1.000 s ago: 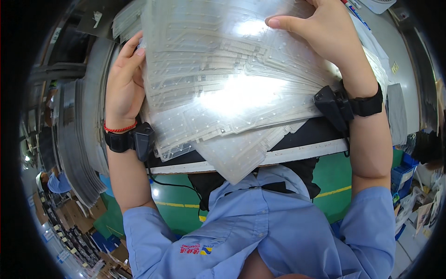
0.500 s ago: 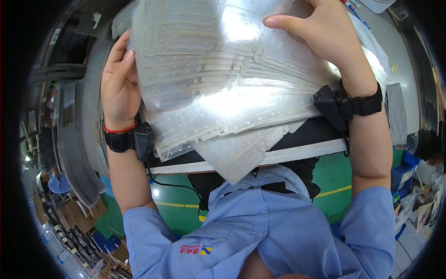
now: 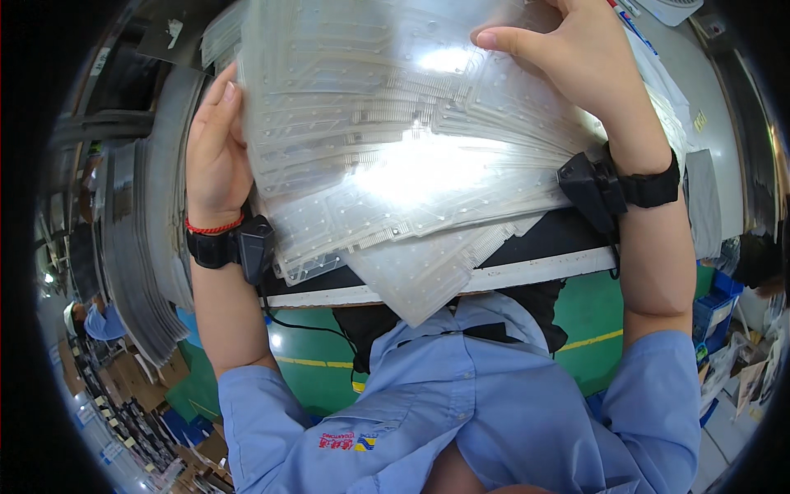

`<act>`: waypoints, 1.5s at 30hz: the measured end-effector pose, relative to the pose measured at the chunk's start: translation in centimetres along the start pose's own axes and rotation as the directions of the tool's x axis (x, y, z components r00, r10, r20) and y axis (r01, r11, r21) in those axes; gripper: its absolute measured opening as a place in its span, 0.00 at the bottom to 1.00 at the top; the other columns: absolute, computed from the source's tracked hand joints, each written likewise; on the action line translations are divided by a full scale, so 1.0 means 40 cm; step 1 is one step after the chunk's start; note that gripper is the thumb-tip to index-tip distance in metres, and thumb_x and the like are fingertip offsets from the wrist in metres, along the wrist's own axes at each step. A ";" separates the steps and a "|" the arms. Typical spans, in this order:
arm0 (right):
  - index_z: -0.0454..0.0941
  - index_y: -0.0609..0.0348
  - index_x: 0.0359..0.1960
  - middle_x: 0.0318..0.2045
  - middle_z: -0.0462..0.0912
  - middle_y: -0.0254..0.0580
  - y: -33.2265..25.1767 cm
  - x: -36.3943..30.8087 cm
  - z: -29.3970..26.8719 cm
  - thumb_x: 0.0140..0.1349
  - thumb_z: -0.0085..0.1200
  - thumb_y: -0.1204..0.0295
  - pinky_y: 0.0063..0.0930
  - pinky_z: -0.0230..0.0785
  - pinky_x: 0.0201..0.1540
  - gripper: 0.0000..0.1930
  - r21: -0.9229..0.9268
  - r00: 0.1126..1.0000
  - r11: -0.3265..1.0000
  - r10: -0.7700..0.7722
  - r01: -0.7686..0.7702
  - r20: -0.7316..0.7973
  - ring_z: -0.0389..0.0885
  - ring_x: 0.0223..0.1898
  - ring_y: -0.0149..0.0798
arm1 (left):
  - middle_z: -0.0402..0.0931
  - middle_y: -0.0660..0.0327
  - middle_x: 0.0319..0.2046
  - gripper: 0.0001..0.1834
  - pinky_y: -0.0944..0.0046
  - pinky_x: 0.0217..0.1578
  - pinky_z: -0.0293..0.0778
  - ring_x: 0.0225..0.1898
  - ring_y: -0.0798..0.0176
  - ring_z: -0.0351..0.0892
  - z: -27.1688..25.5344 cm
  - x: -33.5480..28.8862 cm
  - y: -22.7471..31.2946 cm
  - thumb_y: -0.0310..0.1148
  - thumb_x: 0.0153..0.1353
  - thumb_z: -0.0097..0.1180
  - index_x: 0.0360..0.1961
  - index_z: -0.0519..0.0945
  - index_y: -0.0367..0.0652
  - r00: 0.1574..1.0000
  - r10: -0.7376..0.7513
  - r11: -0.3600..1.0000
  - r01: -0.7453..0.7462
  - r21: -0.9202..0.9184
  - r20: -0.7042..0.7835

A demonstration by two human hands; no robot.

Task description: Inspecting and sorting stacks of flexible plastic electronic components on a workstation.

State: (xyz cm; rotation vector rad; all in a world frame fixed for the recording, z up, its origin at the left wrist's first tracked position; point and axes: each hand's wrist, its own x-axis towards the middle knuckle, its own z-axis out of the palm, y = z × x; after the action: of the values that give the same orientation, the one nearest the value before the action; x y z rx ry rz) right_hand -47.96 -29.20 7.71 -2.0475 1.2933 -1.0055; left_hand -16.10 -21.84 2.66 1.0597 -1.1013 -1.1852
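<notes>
Handling fanned sheets [image 3: 354, 123] on bench [image 3: 543, 269], with one corner jutting past its near edge. Holding left hand [image 3: 216, 152] at the sheets' left edge, with thumb near fingers; not making out whether pinching. Holding right hand [image 3: 580, 66] over the sheets' right part, resting thumb above the top face, with fingers running out of view; not making out whether pinching.

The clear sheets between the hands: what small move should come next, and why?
Perhaps the left hand could gently nudge the edges of the clear sheets inward: it is beside their left side, the sheets lie fanned and uneven, and the right hand is over their upper right part.
</notes>
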 end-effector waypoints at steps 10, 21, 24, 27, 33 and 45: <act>0.78 0.63 0.32 0.28 0.80 0.42 0.000 -0.002 0.001 0.42 0.70 0.71 0.26 0.69 0.39 0.16 0.040 1.000 0.999 -0.010 0.011 -0.012 0.78 0.32 0.34 | 0.73 0.53 0.55 0.23 0.65 0.55 0.70 0.55 0.64 0.75 0.008 -0.006 0.003 0.30 0.70 0.40 0.65 0.60 0.34 0.997 0.052 0.998 -0.050 -0.037 0.064; 0.78 0.64 0.35 0.31 0.81 0.47 0.003 -0.007 -0.002 0.44 0.69 0.68 0.29 0.70 0.41 0.18 -0.064 1.000 0.998 -0.029 0.029 0.001 0.80 0.35 0.41 | 0.75 0.51 0.53 0.23 0.65 0.53 0.73 0.52 0.64 0.77 0.006 0.002 0.003 0.27 0.69 0.42 0.64 0.61 0.34 0.999 0.025 0.999 -0.024 -0.035 0.046; 0.78 0.64 0.40 0.36 0.81 0.52 0.010 -0.019 0.004 0.44 0.68 0.65 0.32 0.70 0.45 0.22 -0.208 0.994 0.972 -0.106 0.104 0.004 0.80 0.40 0.46 | 0.77 0.52 0.51 0.23 0.66 0.51 0.74 0.50 0.64 0.78 0.009 0.001 0.007 0.27 0.69 0.43 0.64 0.62 0.34 0.999 0.014 1.000 -0.013 -0.015 0.050; 0.78 0.63 0.44 0.41 0.80 0.55 0.056 0.000 0.005 0.45 0.67 0.63 0.34 0.69 0.49 0.25 -0.204 0.992 0.973 -0.090 0.106 0.087 0.79 0.45 0.49 | 0.77 0.52 0.51 0.23 0.66 0.51 0.74 0.50 0.63 0.78 0.010 0.003 -0.002 0.28 0.68 0.43 0.63 0.63 0.33 0.999 0.017 1.000 -0.018 0.004 0.037; 0.77 0.66 0.43 0.33 0.81 0.50 0.100 -0.011 0.047 0.49 0.66 0.64 0.32 0.70 0.41 0.23 -0.041 0.949 0.972 -0.217 0.232 0.229 0.79 0.35 0.43 | 0.73 0.46 0.54 0.26 0.64 0.52 0.74 0.51 0.61 0.78 0.001 -0.001 0.015 0.24 0.65 0.43 0.65 0.59 0.32 0.984 0.070 0.995 -0.056 -0.086 0.164; 0.77 0.62 0.44 0.34 0.77 0.48 0.037 -0.049 0.082 0.43 0.68 0.64 0.37 0.67 0.42 0.25 0.057 0.808 0.875 -0.467 0.480 0.358 0.75 0.36 0.49 | 0.51 0.49 0.69 0.66 0.42 0.66 0.49 0.71 0.45 0.48 0.000 -0.129 0.154 0.59 0.33 0.74 0.70 0.52 0.41 0.932 0.140 0.647 -0.342 0.682 0.335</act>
State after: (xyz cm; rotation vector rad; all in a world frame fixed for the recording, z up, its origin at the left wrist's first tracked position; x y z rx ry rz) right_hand -46.66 -27.90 4.04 -2.5066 0.6200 -0.7421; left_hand -15.44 -16.19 8.32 1.3138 -1.9658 -0.6456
